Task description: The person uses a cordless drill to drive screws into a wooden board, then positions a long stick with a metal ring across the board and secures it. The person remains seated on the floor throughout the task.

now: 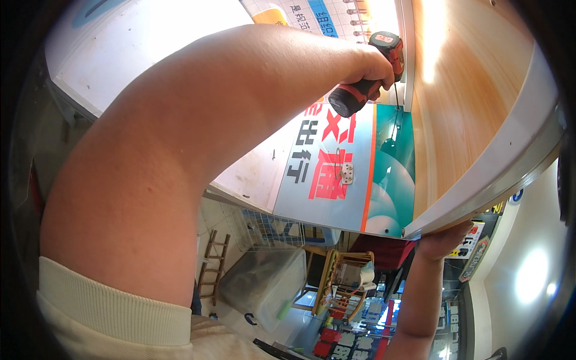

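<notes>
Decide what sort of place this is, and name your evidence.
Possibly a sign shop or workshop: the left hand holds a red-and-black power tool near a large printed panel, and assorted signs show in the background.

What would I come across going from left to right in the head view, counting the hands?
Pale sleeve cuff → small wooden ladder → translucent storage bin → left hand holding a red-and-black power drill → right hand.
</notes>
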Demonstrator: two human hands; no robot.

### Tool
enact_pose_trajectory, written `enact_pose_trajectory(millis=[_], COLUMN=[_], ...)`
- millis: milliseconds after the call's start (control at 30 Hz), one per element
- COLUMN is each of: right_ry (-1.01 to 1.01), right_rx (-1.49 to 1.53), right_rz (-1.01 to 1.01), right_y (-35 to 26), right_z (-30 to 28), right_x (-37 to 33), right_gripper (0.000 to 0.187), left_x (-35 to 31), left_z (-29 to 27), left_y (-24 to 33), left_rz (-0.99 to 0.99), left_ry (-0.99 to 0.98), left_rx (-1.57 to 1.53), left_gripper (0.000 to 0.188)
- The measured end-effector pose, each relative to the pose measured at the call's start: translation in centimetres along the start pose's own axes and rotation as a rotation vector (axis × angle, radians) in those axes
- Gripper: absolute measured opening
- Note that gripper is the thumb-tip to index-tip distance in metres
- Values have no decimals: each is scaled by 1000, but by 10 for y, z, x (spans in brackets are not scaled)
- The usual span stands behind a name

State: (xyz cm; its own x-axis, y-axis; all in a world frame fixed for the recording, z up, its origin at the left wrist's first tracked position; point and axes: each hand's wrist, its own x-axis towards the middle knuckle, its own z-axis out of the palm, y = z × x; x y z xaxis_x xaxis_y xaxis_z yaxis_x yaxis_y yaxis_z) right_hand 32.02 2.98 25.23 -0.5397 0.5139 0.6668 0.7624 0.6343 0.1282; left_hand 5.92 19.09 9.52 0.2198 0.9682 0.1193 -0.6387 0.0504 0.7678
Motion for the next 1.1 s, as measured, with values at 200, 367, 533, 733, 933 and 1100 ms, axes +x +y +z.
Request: enact_pose_trajectory(millis=[200, 367, 533, 733, 933, 1100], right_ry=[-12, -62, -212, -209, -158, 28], right_rx=[-40, -266, 529, 422, 459, 121], right_rz=[-97, -237, 42, -23, -245, -592], right_y=[5, 8, -6, -31, -35, -32], right_z=[-2, -5, 4, 24, 34, 21], right_x=[1, 4, 10, 22, 31, 30], right_gripper=[52, 53, 66, 66, 64, 53], left_x=[3, -3, -16, -58, -159, -241], left_z=[-1, 0, -6, -32, -47, -32], left_y=[-4, -11, -26, -49, -61, -58], left_rz=[-9, 26, 123, -2, -78, -235], left_ry=[8, 9, -23, 73, 258, 417], left_rx=[-17, -13, -78, -410, -325, -361], left_gripper=[26, 24, 22, 23, 24, 32])
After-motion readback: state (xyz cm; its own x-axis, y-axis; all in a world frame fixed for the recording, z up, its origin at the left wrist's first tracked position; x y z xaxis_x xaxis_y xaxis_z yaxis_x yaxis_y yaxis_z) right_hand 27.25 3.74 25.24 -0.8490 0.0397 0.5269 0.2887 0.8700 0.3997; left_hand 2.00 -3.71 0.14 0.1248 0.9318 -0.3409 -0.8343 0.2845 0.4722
